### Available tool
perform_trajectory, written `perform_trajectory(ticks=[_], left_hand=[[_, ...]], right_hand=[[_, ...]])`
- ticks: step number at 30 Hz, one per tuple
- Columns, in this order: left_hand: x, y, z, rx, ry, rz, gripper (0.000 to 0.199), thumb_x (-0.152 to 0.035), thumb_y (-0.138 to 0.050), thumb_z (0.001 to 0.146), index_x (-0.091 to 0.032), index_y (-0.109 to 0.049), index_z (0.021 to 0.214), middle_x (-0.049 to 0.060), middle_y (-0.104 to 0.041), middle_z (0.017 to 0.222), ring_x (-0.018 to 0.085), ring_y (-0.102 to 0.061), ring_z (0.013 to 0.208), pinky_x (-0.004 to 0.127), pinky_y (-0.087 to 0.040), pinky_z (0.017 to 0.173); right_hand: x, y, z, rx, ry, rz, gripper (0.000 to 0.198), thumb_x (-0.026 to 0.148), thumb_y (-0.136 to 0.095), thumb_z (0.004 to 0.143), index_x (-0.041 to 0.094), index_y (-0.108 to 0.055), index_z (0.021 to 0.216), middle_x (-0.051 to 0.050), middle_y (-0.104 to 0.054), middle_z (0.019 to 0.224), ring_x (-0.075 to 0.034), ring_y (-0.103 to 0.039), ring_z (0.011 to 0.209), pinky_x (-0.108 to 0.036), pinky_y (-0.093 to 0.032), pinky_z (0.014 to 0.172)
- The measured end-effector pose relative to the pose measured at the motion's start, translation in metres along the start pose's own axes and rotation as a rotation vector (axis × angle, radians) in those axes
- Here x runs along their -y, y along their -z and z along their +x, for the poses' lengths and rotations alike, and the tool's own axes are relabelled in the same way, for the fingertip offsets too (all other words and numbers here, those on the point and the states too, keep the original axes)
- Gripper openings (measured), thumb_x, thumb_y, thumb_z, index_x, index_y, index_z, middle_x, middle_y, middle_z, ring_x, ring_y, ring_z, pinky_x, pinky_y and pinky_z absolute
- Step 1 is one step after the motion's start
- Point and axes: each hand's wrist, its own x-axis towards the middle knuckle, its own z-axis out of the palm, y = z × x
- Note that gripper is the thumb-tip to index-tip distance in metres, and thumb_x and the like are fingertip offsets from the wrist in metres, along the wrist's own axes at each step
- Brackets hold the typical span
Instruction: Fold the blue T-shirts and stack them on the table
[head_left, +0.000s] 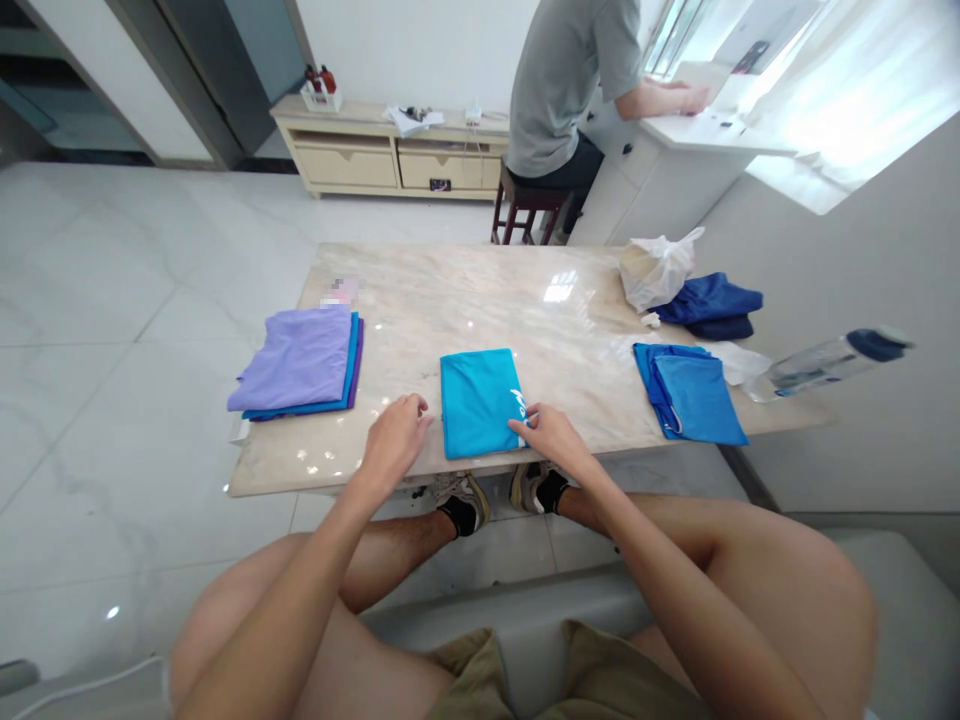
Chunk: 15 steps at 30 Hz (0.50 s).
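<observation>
A turquoise garment (478,405), folded into a rectangle with white lettering at its right side, lies flat near the table's front edge. Just left of it hovers my left hand (397,435), fingers loosely bent and holding nothing. My right hand (555,437) touches the garment's right edge, thumb and forefinger apart over the lettering, without a visible grip. Farther left is a stack of folded cloth, with a lavender garment (304,355) on top and blue and purple layers under it. Folded blue garments (694,392) lie at the right.
The marble-look table (420,290) carries a white plastic bag (658,268), dark blue cloth (712,303) and a clear bottle (825,365) lying at the right end. Beyond it a person (562,90) sits on a stool (527,205) beside a low cabinet (345,165).
</observation>
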Motion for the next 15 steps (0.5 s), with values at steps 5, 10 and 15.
perform_trajectory(ticks=[5,10,15], left_hand=[[-0.015,-0.022,0.007,0.033,0.139,-0.257,0.029,-0.036,-0.057,0.111,-0.018,-0.074,0.126,0.016,-0.083,0.125,0.032,-0.079,0.115,0.040,-0.057,0.100],[-0.028,-0.028,0.027,0.067,0.212,-0.323,0.026,-0.031,-0.065,0.106,-0.017,-0.075,0.125,0.017,-0.083,0.130,0.032,-0.078,0.123,0.037,-0.057,0.100],[-0.028,-0.021,0.011,0.118,0.216,-0.194,0.029,-0.031,-0.073,0.102,-0.017,-0.071,0.127,0.017,-0.084,0.117,0.036,-0.079,0.115,0.040,-0.055,0.094]], right_hand=[[0.005,-0.006,-0.008,-0.090,-0.071,0.136,0.030,0.044,-0.069,0.104,0.019,-0.083,0.113,-0.010,-0.087,0.096,-0.031,-0.083,0.100,-0.032,-0.053,0.079],[0.006,-0.015,-0.014,-0.129,-0.062,0.175,0.024,0.041,-0.071,0.102,0.022,-0.084,0.109,-0.009,-0.087,0.094,-0.032,-0.084,0.103,-0.033,-0.056,0.083],[0.004,-0.024,-0.025,-0.103,-0.088,0.231,0.028,0.044,-0.072,0.101,0.019,-0.083,0.109,-0.010,-0.087,0.095,-0.032,-0.084,0.104,-0.033,-0.057,0.084]])
